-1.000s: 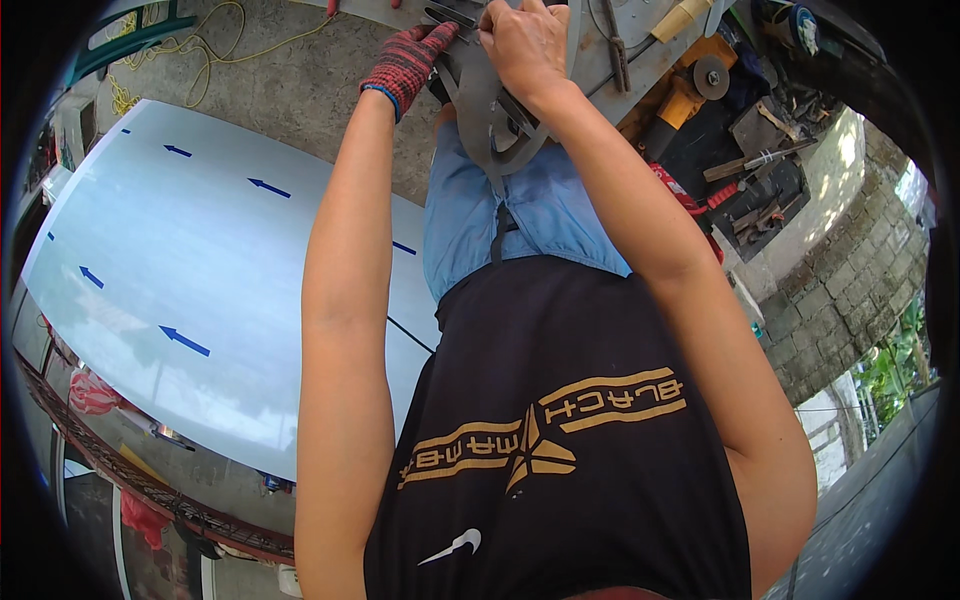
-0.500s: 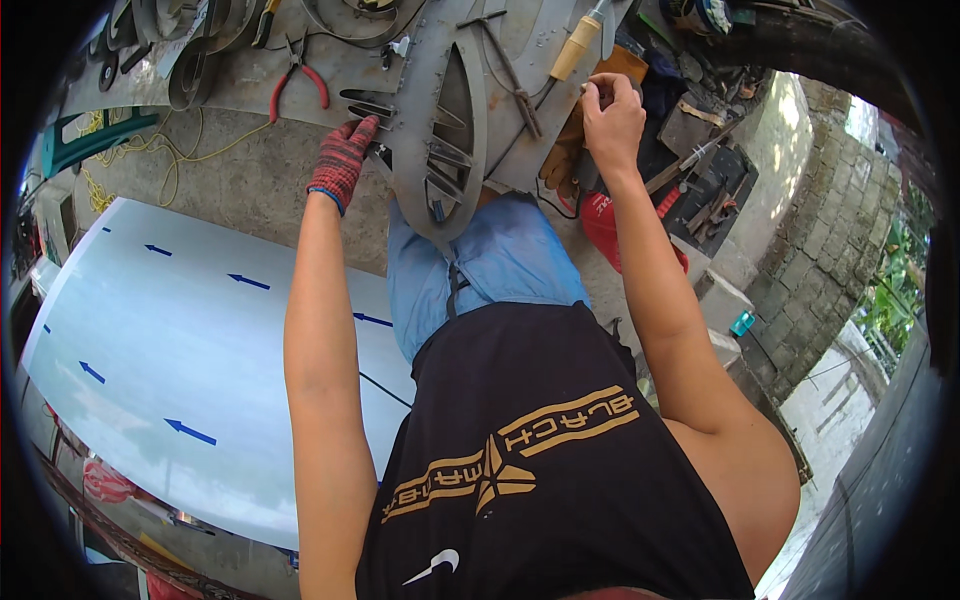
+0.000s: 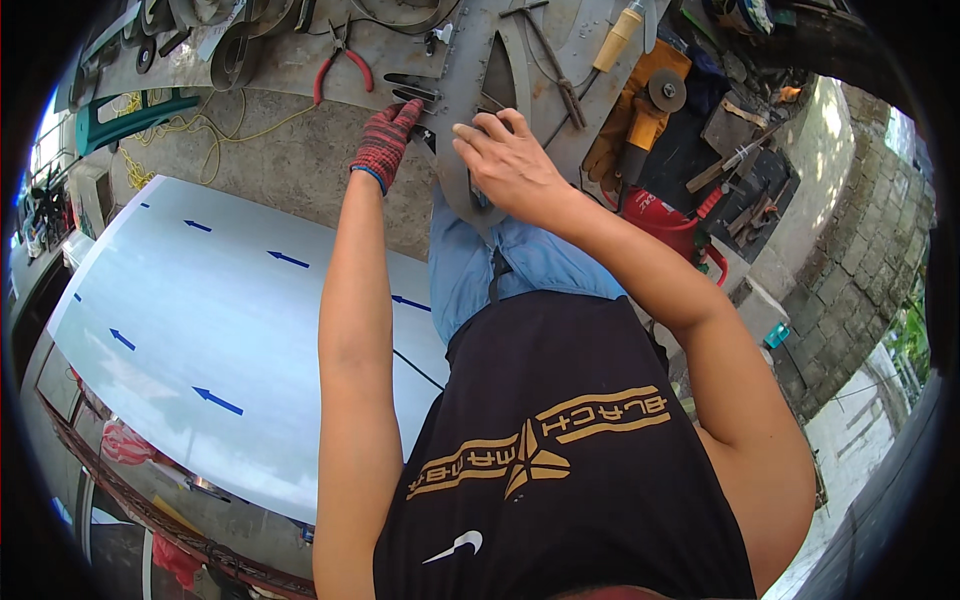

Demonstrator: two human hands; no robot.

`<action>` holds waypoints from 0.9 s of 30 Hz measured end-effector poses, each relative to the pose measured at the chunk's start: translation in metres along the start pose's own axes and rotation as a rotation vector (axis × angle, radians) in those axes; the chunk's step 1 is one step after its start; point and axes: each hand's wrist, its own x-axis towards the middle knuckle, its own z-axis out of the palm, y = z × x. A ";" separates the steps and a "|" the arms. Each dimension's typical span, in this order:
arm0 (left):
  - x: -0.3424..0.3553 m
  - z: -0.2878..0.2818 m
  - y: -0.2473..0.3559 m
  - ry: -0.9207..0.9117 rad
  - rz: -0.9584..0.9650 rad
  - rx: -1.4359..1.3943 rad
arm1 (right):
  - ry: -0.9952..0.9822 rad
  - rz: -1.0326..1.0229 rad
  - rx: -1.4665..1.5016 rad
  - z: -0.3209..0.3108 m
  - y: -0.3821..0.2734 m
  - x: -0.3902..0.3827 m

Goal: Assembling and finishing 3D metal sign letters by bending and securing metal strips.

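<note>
A grey, pointed metal frame [image 3: 455,165] with thin fins in its opening lies on the sheet-metal table [image 3: 390,85], its rounded end hanging over the edge towards me. My left hand [image 3: 385,138], in a red-and-black knit glove, closes on dark metal strips [image 3: 412,88] at the frame's left side. Bare, my right hand [image 3: 510,170] reaches across the frame with bent fingers. Its thumb and whatever is under the fingers are hidden. Beyond it lie a T-shaped metal tool [image 3: 545,60] and a tool with a wooden handle [image 3: 617,42].
Red-handled pliers [image 3: 342,68] lie at the back left. An orange angle grinder [image 3: 648,125] sits to the right, above a red container [image 3: 660,222]. On the left, a large pale panel [image 3: 230,320] carries blue arrows. A yellow cord [image 3: 205,125] crosses the floor.
My right hand has swung left from the table's right side to over the frame, uncovering the grinder. My left hand keeps its place on the strips. The whole view has shifted slightly.
</note>
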 end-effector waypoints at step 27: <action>0.001 -0.002 -0.010 0.008 0.058 0.075 | -0.089 0.023 -0.054 -0.001 0.029 0.052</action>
